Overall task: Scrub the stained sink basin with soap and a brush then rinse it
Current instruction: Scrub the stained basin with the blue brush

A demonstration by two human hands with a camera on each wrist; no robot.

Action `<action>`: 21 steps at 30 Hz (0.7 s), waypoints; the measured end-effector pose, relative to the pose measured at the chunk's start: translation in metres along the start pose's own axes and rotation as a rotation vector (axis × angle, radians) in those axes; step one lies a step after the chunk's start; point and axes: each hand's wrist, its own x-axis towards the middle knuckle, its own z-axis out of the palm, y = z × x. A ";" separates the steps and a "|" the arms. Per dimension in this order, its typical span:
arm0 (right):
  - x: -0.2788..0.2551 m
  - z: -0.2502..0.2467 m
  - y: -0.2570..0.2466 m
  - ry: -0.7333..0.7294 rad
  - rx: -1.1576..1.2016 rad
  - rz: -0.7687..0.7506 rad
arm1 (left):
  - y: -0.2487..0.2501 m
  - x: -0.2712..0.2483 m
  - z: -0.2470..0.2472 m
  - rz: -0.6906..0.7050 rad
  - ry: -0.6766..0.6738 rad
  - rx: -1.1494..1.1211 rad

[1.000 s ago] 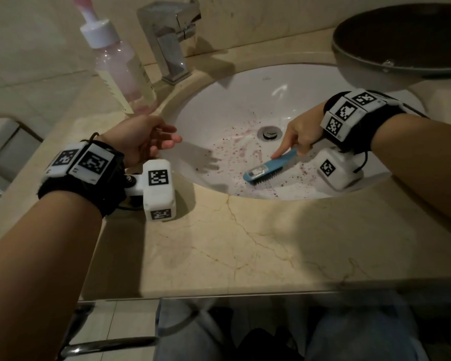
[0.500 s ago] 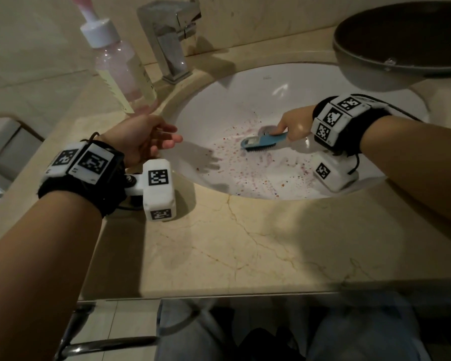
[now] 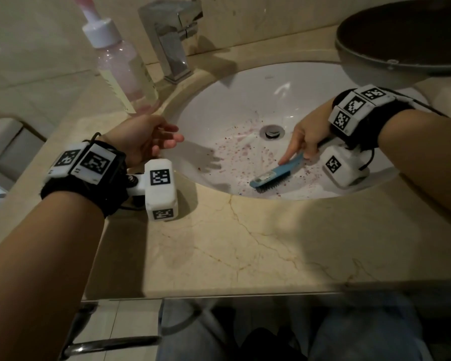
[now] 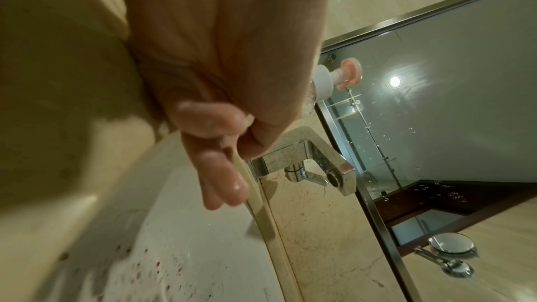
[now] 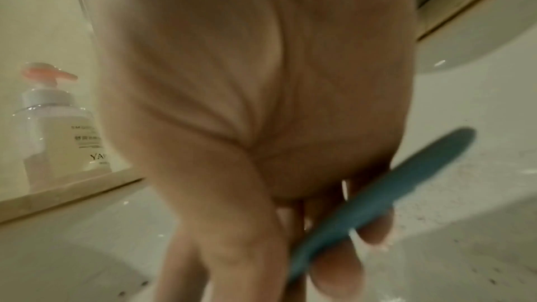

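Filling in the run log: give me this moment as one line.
phase: scrubbing | right hand: grips blue brush, bristles on basin | left hand: open, idle at rim | red stains: remaining | faucet: no water seen

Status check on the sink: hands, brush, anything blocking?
Right hand grips the blue brush, bristles down in the stained basin. Left hand open, empty, over the basin's left rim. Red specks remain around the drain. Nothing blocking.

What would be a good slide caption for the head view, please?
Right hand scrubs stained sink with blue brush; left hand idle.
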 end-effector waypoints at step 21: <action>0.028 -0.032 -0.033 0.718 -0.718 0.206 | -0.001 0.001 -0.002 0.008 -0.014 -0.030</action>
